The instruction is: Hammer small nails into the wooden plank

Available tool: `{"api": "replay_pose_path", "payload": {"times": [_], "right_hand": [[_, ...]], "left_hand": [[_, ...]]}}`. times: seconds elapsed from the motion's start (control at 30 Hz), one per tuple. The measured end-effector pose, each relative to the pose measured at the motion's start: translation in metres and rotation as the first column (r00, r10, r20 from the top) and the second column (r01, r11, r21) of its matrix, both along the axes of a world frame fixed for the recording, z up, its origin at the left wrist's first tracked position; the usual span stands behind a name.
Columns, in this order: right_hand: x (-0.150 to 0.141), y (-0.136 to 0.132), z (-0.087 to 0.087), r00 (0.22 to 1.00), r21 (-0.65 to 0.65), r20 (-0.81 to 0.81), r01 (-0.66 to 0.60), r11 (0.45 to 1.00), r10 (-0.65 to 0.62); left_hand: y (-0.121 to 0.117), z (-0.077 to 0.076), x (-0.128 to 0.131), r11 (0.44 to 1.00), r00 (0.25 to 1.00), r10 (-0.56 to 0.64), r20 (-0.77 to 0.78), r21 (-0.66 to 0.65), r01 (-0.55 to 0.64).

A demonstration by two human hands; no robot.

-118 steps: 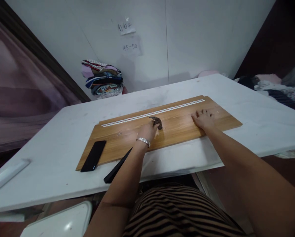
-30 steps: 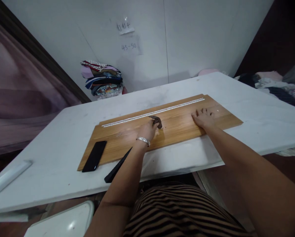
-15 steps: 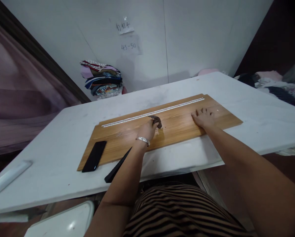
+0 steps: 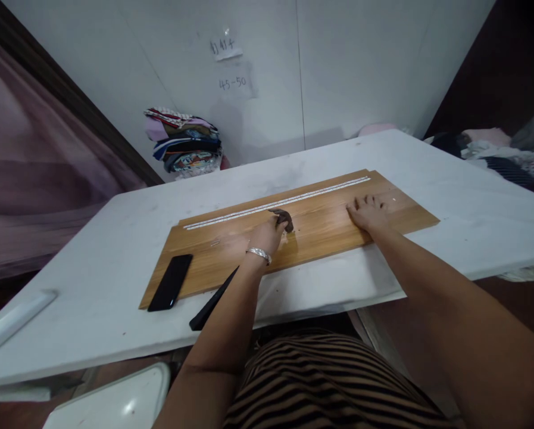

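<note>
A wood-grain board (image 4: 320,229) lies flat on the white-covered table. My left hand (image 4: 268,232), with a silver bracelet at its wrist, is closed round a claw hammer (image 4: 284,218) close to the metal head. The hammer's black handle runs back toward me, partly hidden under my forearm. My right hand (image 4: 368,213) rests on the right part of the board, fingers spread and empty. Two thin nail-like pieces (image 4: 215,242) lie on the board left of the hammer. Small specks sit by the hammer head, too small to make out. White marked strips (image 4: 278,203) run along the board's far side.
A black phone (image 4: 171,282) lies over the board's left corner. On the table (image 4: 92,280) at far left is a white curved piece (image 4: 19,319). Folded clothes (image 4: 186,143) are stacked at the back left by the wall. A white stool (image 4: 115,399) stands below the near edge.
</note>
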State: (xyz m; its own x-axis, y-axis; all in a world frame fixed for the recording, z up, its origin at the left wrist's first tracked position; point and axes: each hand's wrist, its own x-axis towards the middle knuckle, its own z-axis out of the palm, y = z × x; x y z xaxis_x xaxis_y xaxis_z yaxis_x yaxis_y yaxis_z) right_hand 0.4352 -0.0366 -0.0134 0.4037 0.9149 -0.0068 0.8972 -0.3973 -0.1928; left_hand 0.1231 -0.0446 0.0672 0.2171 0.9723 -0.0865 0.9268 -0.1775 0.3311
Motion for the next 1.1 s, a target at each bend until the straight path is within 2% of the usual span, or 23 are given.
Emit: {"api": "replay_pose_path", "payload": {"times": [0.3, 0.53, 0.83, 1.1], "right_hand": [[-0.0019, -0.0012, 0.0039, 1.000, -0.011, 0.000, -0.001, 1.000, 0.001], [-0.0012, -0.0008, 0.0029, 1.000, -0.012, -0.003, -0.001, 1.000, 0.001], [-0.0010, -0.0004, 0.0028, 1.000, -0.022, -0.002, -0.003, 1.000, 0.003], [-0.0022, -0.0011, 0.0045, 1.000, -0.027, 0.009, 0.005, 1.000, -0.005]], "left_hand": [[0.0017, -0.0091, -0.0011, 1.000, 1.000, -0.014, 0.003, -0.002, 0.014], [-0.0002, -0.0008, 0.0000, 1.000, 1.000, 0.003, 0.020, -0.001, -0.003], [0.0013, -0.0080, -0.0009, 1.000, 1.000, -0.012, 0.003, 0.008, 0.012], [0.0000, 0.0002, 0.0000, 1.000, 1.000, 0.003, 0.001, 0.002, -0.003]]}}
